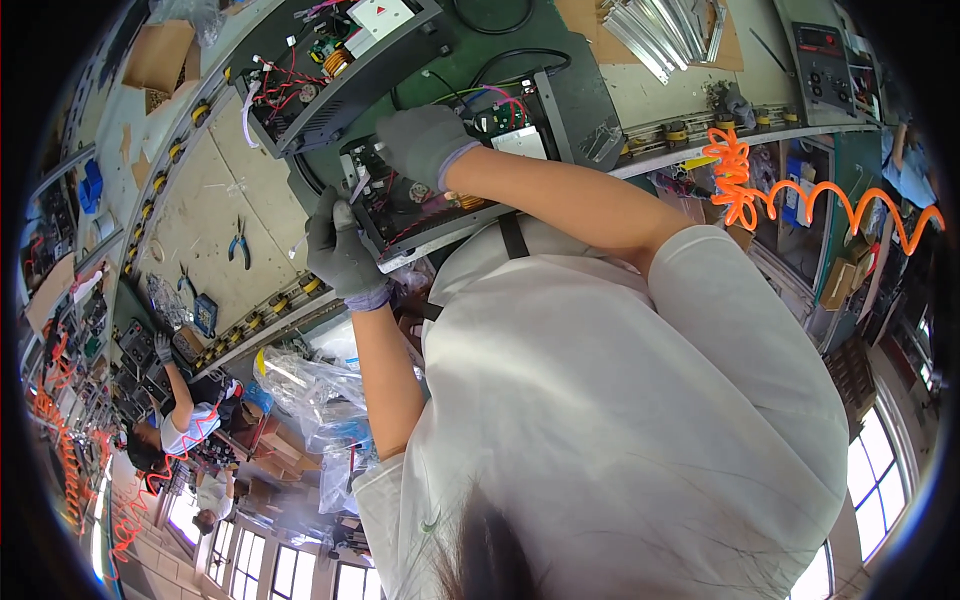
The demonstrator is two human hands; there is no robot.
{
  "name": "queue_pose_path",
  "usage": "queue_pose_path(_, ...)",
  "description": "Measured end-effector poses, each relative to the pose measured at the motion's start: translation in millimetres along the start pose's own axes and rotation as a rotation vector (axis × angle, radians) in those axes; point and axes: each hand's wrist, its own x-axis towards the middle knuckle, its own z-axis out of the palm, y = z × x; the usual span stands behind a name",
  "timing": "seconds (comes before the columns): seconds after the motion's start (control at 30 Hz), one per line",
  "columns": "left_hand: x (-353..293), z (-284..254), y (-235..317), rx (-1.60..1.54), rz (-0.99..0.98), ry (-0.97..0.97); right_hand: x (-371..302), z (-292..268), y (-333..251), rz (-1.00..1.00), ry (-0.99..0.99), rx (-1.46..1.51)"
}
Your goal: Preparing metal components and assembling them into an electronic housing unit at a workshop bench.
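An open black metal chassis (pixel 557 122) lies in front of me, with circuit boards, coloured wires, a copper coil and a white-labelled block (pixel 519 143) inside. My right hand (pixel 425 145), in a grey glove, reaches over it with the fingers curled down near its left end; whatever they grip is hidden. At the chassis's left corner is my left hand (pixel 343 250), gloved too, thumb and fingers drawn together beside a small pale strip (pixel 360 186). I cannot make out what it pinches.
A second open chassis (pixel 345 105) stands just beyond, on a green mat (pixel 455 65). Metal strips (pixel 665 35) lie at the far right, blue-handled pliers (pixel 239 245) on the left. Roller rails (pixel 675 131) edge the bench. An orange coiled hose (pixel 735 180) hangs right. Another person (pixel 190 420) works far left.
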Motion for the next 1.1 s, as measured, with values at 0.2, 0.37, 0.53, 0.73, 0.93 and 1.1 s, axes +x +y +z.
queue_pose_path(0.2,3.1,9.2,17.8,0.407,0.219,-0.125,-11.6,-18.0,-12.5,-0.13,-0.103,-0.082)
queue_pose_path(0.37,7.6,14.5,11.4,0.434,0.222,-0.156,-13.5,-16.3,-13.6,-0.273,-0.078,-0.105)
queue_pose_path(0.53,8.3,16.3,5.6,0.463,0.13,-0.143,-20.9,-3.0,5.3,-0.223,-0.017,0.289)
queue_pose_path(0.73,12.0,18.5,-17.5,0.413,0.132,-0.081,-7.5,-4.3,-0.3,0.019,-0.043,0.325)
queue_pose_path(0.93,6.1,29.6,-15.1,0.439,0.147,0.002,16.1,5.7,-2.4,0.099,-0.184,0.126)
queue_pose_path(1.1,8.6,30.2,-12.4,0.463,0.144,0.023,20.2,4.8,-1.0,0.087,-0.206,0.126)
